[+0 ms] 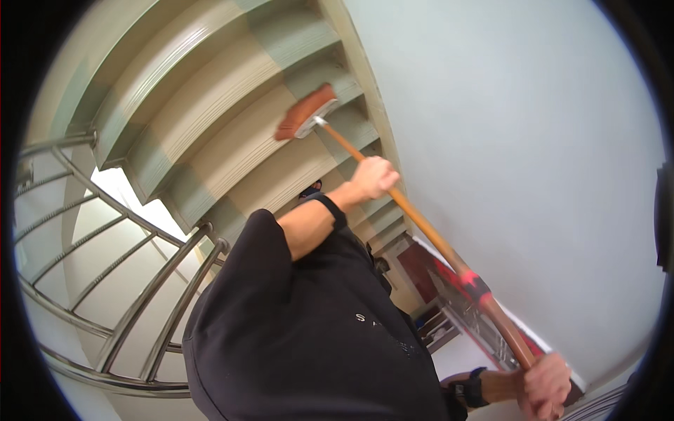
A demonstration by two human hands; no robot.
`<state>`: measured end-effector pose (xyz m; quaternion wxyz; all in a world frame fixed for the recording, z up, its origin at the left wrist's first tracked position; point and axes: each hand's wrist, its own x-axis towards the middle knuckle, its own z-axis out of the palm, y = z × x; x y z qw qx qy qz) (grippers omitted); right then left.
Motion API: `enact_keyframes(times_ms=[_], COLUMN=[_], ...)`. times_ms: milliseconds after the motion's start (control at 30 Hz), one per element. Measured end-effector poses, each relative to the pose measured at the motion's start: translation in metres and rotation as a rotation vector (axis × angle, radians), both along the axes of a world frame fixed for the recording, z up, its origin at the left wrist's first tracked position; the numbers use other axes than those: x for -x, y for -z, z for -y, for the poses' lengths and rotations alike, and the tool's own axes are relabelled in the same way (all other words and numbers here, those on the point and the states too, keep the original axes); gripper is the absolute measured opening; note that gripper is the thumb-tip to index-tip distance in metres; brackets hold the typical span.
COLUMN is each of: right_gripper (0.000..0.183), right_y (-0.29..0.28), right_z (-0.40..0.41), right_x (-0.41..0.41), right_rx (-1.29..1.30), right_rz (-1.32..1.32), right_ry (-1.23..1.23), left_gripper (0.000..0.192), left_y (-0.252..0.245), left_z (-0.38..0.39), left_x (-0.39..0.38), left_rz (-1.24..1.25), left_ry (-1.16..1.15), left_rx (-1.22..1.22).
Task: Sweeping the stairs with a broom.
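Note:
My left hand (375, 177) grips the wooden handle of a broom (421, 218) partway along its length. Near the top end of that handle, my right hand (546, 387) is closed around it, at the lower right of the view. Red and dark tape (475, 287) wraps the handle between the two hands. The broom head (308, 111), with reddish-brown bristles and a pale base, is over the stair steps (221, 123) near the wall side. It is slightly blurred, and I cannot tell how firmly the bristles touch the step.
A pale wall (505, 121) runs along the right of the stairs. A metal stair railing (158, 294) curves along the left. Part of my foot (310, 189) shows on a step beyond my dark shirt. Lower down, a red-edged panel (474, 326) stands by the wall.

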<state>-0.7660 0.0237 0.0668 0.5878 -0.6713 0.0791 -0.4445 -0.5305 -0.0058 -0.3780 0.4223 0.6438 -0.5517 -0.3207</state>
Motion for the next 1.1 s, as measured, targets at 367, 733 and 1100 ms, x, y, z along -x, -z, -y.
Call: enact_keyframes(times_ms=[367, 733, 1100], right_gripper=[0.034, 0.021, 0.021], right_y=[-0.069, -0.029, -0.035], right_z=[0.005, 0.064, 0.063], right_x=[-0.037, -0.056, 0.013], right_rx=[0.114, 0.106, 0.261], right_rz=[-0.062, -0.033, -0.064], right_ry=[-0.478, -0.808, -0.779], left_gripper=[0.028, 0.03, 0.028], left_y=[-0.12, -0.031, -0.156], left_z=[-0.053, -0.065, 0.041], left_x=[-0.015, -0.014, 0.038], left_rz=[-0.129, -0.055, -0.113], left_ry=[-0.011, -0.22, 0.268], left_rx=[0.122, -0.027, 0.106])
